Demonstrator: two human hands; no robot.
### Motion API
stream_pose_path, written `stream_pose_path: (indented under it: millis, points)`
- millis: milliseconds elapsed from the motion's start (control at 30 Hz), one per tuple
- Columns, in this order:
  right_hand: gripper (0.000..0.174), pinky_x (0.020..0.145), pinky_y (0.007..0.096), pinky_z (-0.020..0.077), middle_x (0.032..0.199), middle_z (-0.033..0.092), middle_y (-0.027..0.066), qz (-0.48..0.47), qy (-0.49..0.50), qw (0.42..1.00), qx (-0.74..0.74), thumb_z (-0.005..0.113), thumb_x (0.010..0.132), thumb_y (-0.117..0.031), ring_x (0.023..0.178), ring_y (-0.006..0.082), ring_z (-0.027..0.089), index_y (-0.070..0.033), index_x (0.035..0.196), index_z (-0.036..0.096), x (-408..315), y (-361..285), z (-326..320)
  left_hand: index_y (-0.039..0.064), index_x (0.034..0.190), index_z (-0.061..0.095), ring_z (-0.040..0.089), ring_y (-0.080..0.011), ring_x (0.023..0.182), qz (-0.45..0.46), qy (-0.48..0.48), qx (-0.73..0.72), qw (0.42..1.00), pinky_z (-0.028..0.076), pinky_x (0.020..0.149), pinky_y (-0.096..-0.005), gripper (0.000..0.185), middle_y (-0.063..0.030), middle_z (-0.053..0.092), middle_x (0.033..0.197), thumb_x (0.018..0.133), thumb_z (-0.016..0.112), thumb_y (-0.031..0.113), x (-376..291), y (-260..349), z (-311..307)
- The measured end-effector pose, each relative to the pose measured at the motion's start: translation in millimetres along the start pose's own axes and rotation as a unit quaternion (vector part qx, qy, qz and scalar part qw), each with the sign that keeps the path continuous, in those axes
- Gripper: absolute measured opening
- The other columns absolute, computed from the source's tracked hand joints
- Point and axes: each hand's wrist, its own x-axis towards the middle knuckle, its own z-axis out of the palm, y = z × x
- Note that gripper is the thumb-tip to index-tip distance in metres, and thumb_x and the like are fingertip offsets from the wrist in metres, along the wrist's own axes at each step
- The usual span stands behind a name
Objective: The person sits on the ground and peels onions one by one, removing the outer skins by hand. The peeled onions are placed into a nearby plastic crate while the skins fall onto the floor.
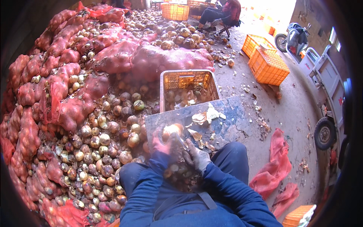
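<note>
My left hand (161, 143), in a reddish glove, holds a pale onion (172, 131) over the left part of a worn board (229, 113) in front of me. My right hand (197, 156), in a grey-white glove, is closed around a knife (182, 142), whose blade points up towards the onion; a blur partly hides it. Dry onion skins (199, 117) and white peelings (212, 113) lie on the board. Just beyond it stands an orange plastic crate (190, 74) with onions and skins inside.
Loose onions (105, 139) cover the floor at left, below stacked red mesh sacks (68, 110). Orange crates (268, 66) stand at right, near a cargo tricycle (326, 82). An empty red mesh bag (272, 173) lies by my right knee. A seated person (224, 14) is at the back.
</note>
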Motion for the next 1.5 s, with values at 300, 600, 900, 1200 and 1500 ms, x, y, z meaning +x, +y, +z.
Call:
stream_pose_path:
  millis: [300, 600, 900, 1200, 1500]
  points:
    - [0.055, 0.073, 0.0502, 0.052, 0.1, 0.066, 0.0279, 0.018, 0.072, 0.995, -0.059, 0.056, 0.095, -0.035, 0.085, 0.0435, 0.066, -0.007, 0.141, 0.043, 17, 2, 10, 0.007, 0.116, 0.063, 0.059, -0.0249, 0.108, -0.023, 0.019, 0.045, 0.999, 0.048, 0.096, -0.0349, 0.052, -0.0125, 0.056, 0.117, 0.072, 0.086, 0.021, 11, 13, 5]
    - [0.041, 0.059, 0.0349, 0.0527, 0.082, 0.067, 0.0124, 0.237, 0.03, 0.87, 0.431, 0.059, 0.094, -0.036, 0.069, 0.023, 0.067, -0.005, 0.121, 0.06, 27, 12, 14, 0.002, 0.119, 0.058, 0.058, -0.0205, 0.108, -0.048, 0.006, -0.061, 0.997, 0.048, 0.097, -0.0326, 0.065, -0.0092, 0.057, 0.118, 0.065, 0.09, 0.016, 7, 20, 2]
    - [0.027, 0.044, 0.0219, 0.0389, 0.07, 0.058, 0.0006, 0.198, 0.019, 0.851, 0.487, 0.059, 0.097, -0.032, 0.05, 0.0083, 0.05, -0.009, 0.11, 0.061, 57, 44, 14, -0.001, 0.132, 0.046, 0.057, -0.0163, 0.111, -0.023, -0.103, -0.039, 0.994, 0.048, 0.097, -0.0317, 0.073, -0.0118, 0.057, 0.123, 0.07, 0.085, 0.006, -7, -15, -10]
    - [0.033, 0.056, 0.0235, 0.0474, 0.08, 0.061, 0.0, 0.094, 0.036, 0.97, 0.22, 0.069, 0.092, -0.023, 0.066, 0.0059, 0.056, -0.004, 0.116, 0.057, 58, 28, 45, 0.004, 0.143, 0.042, 0.046, -0.0355, 0.128, -0.029, -0.093, 0.03, 0.995, 0.037, 0.109, -0.0419, 0.084, -0.0225, 0.046, 0.138, 0.075, 0.078, 0.038, -11, -14, -24]
    - [0.024, 0.057, 0.0233, 0.0521, 0.089, 0.065, 0.0053, 0.187, -0.053, 0.864, 0.464, 0.067, 0.092, -0.018, 0.068, 0.0108, 0.062, -0.003, 0.109, 0.06, 69, 25, 32, 0.005, 0.146, 0.037, 0.037, -0.0368, 0.134, -0.012, -0.153, 0.007, 0.988, 0.031, 0.112, -0.0431, 0.078, -0.0229, 0.039, 0.143, 0.081, 0.073, 0.032, -8, 11, -33]
